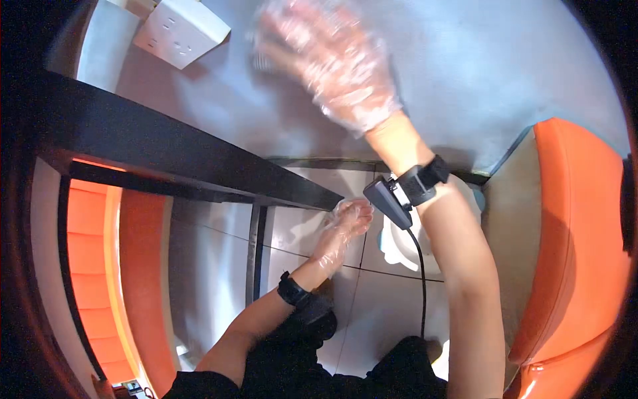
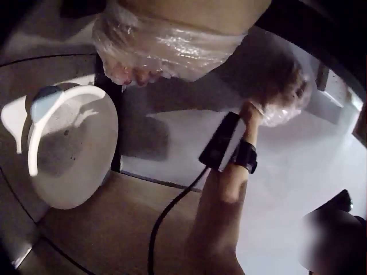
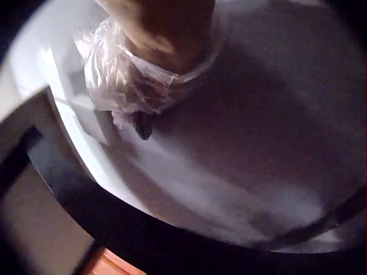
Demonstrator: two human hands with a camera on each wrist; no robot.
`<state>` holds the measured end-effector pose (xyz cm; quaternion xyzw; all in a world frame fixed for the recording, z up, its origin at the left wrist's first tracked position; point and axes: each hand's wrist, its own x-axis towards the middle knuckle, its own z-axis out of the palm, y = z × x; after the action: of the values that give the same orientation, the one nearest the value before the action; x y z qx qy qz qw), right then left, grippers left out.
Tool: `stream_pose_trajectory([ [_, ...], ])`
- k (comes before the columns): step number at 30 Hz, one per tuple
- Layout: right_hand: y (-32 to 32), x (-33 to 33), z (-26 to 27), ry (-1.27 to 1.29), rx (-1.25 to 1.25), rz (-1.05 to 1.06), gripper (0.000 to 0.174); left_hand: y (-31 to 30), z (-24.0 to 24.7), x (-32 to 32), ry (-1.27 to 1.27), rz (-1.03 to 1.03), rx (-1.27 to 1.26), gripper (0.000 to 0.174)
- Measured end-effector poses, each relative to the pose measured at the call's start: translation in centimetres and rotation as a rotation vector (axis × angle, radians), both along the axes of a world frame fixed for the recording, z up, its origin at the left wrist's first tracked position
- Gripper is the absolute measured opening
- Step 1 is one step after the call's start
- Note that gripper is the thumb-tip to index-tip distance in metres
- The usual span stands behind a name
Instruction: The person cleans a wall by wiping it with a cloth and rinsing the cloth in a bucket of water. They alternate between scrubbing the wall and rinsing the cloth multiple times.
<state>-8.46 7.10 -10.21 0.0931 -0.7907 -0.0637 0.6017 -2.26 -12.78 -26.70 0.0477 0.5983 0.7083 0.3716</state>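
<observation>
My right hand (image 1: pixel 329 63), in a clear plastic glove, is raised against the pale grey wall (image 1: pixel 465 73), its fingers extended and blurred. In the right wrist view the crinkled glove (image 3: pixel 123 80) covers most of that hand, with a dark tip showing below it. My left hand (image 1: pixel 342 229), also gloved, hangs lower, close to the end of the black beam (image 1: pixel 199 149), with relaxed fingers and nothing visible in them. The left wrist view shows its glove (image 2: pixel 166 48) from behind, fingertips partly hidden.
A round pale basin-like container (image 2: pixel 106 143) with a white and blue rim piece stands on the tiled floor (image 1: pixel 319 179). An orange padded seat (image 1: pixel 571 253) is at the right, another orange seat (image 1: pixel 90 266) at the left. A white socket box (image 1: pixel 183 33) sits on the wall.
</observation>
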Motion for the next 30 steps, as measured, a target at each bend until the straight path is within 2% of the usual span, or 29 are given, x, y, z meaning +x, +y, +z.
stream_pose_trajectory([
  [2,-1.8,-2.4,-3.8,-0.222,0.091,0.1,0.061,-0.7,-0.2,-0.2,0.017,-0.055,-0.026,0.041],
  [4,-3.0,-6.2,-11.5,-0.513,0.036,0.281,0.064,-1.2,0.4,-0.7,-0.009,-0.027,-0.061,0.039],
  [6,-2.4,-3.8,-15.5,-0.958,0.015,0.258,0.063,-1.6,0.5,-0.9,-0.026,-0.008,-0.09,0.037],
  [8,-1.6,-4.1,-24.1,-1.0,-0.052,0.212,0.062,-1.9,0.1,-1.5,-0.041,0.044,-0.133,0.036],
  [10,-0.9,-1.2,-22.6,-1.214,-0.079,0.114,0.057,-2.3,-0.5,-1.6,-0.059,0.035,-0.134,0.036],
  [11,0.1,-1.6,-25.2,-1.028,0.09,0.065,0.049,-2.5,-0.5,-1.8,-0.07,0.024,-0.129,0.035],
  [12,0.3,-1.3,-23.7,-1.03,0.09,0.064,0.049,-2.5,-0.5,-1.7,-0.072,0.024,-0.129,0.035],
  [14,1.4,0.1,-18.7,-1.092,0.252,-0.024,0.05,-2.0,-0.3,-1.6,-0.073,-0.001,-0.141,0.035],
  [15,2.0,-0.1,-18.4,-0.978,0.169,0.029,0.05,-1.6,-0.4,-1.6,-0.077,-0.002,-0.138,0.035],
  [16,2.4,0.1,-16.2,-0.983,0.174,0.028,0.05,-1.3,-0.6,-1.7,-0.07,-0.015,-0.124,0.035],
  [19,3.9,1.3,-6.8,-0.37,-0.081,0.12,0.054,0.2,-0.3,-1.5,-0.057,-0.052,-0.081,0.035],
  [21,4.3,2.3,-1.1,-0.101,-0.003,-0.023,0.054,1.1,0.2,-1.4,-0.053,-0.075,-0.058,0.036],
  [26,4.9,0.5,0.1,-0.166,0.011,0.174,0.055,2.2,0.1,-2.0,-0.109,-0.145,-0.01,0.034],
  [27,4.6,0.3,-1.5,-0.204,0.043,0.251,0.055,2.2,-0.3,-2.1,-0.11,-0.145,-0.011,0.034],
  [29,3.3,-1.8,-9.4,-0.428,-0.161,0.277,0.053,1.9,-0.8,-2.2,-0.127,-0.15,-0.045,0.035],
  [30,3.1,-1.9,-13.2,-0.568,-0.113,0.242,0.051,1.7,-0.9,-2.1,-0.126,-0.152,-0.048,0.035],
])
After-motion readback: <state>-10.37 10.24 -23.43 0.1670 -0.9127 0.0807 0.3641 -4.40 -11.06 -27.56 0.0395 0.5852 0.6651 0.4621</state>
